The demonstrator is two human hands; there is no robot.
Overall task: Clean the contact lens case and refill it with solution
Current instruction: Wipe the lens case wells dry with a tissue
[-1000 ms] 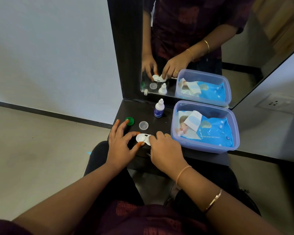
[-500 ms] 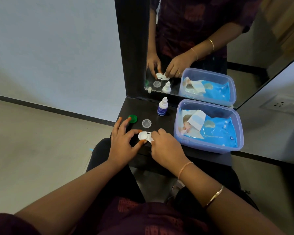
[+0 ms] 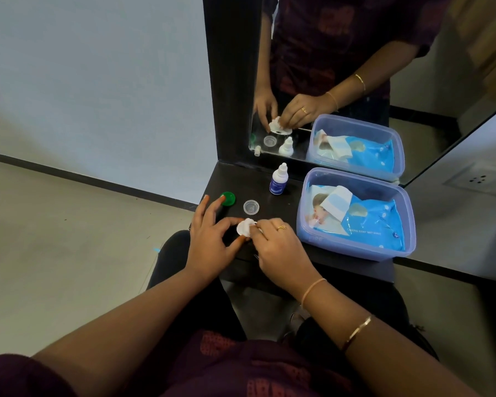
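Down on the dark counter point(image 3: 281, 214): green cap point(image 3: 227, 198), clear cap point(image 3: 251, 207) beside it, small bottle point(image 3: 278, 181) upright, plastic tub point(image 3: 352, 245) at right

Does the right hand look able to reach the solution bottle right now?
Probably yes. The solution bottle stands upright just beyond the right hand, with bare shelf between them; the wipes box sits beside, not across. It must first put down the swab it pinches at the lens case.

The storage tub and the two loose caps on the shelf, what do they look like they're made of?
Storage tub: translucent lavender plastic, probably; the blue wipes pack shows through its wall.
Green cap: opaque plastic, slightly glossy, with a soft highlight.
Clear cap: see-through plastic by the look, the dark shelf showing through it.
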